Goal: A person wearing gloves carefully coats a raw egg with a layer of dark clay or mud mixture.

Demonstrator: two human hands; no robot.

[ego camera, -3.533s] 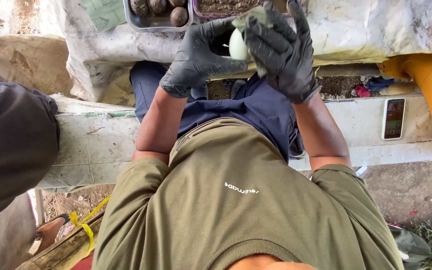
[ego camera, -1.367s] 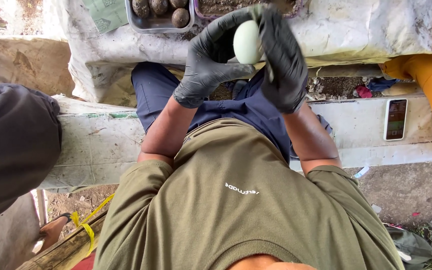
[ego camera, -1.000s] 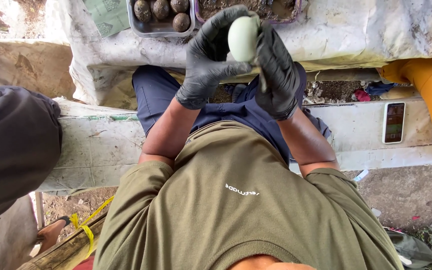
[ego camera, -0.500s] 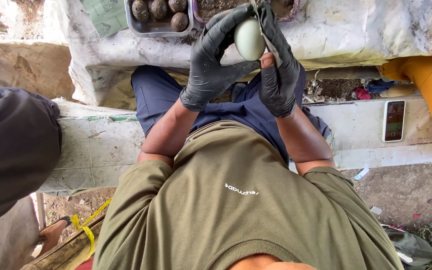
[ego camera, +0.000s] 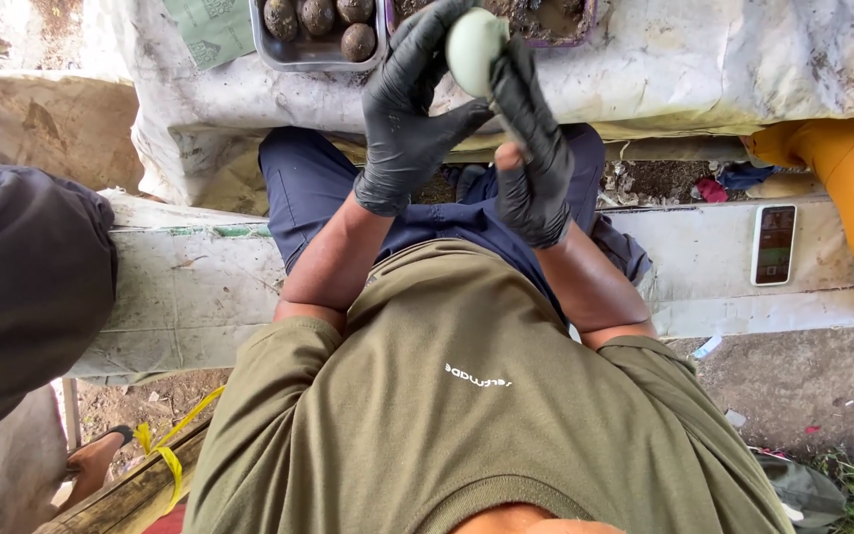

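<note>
Egg [ego camera: 473,46], pale green-white and clean, sits at the far middle of the scene, held up between 2 black-gloved hands above the near edge of the surface [ego camera: 704,59].

That surface is the largest thing here: it runs across the far side under a stained whitish sheet that hangs down its near face. Nearer lies a long pale bench [ego camera: 190,297], running left to right, on which the person in the olive shirt sits with dark blue trousers showing. At the left edge is a dark grey sleeve [ego camera: 22,287] of another person; at the far right an orange-yellow sleeve [ego camera: 842,188] of someone else.

The left hand [ego camera: 409,109] wraps the egg from the left, its fingers [ego camera: 427,30] curled up around the shell and grasping it. The right hand [ego camera: 534,148] closes on the egg from the right, fingers pressed against the shell; a bit of bare skin shows through a tear in that glove near the thumb.

On the surface, far left of the egg, stands a metal tray [ego camera: 289,57] with 4 mud-coated eggs [ego camera: 358,42]. Just behind the hands is a second tray [ego camera: 585,18] holding dark mud. A green paper [ego camera: 212,28] lies at the far left. A phone [ego camera: 774,244] rests on the bench at the right.
</note>
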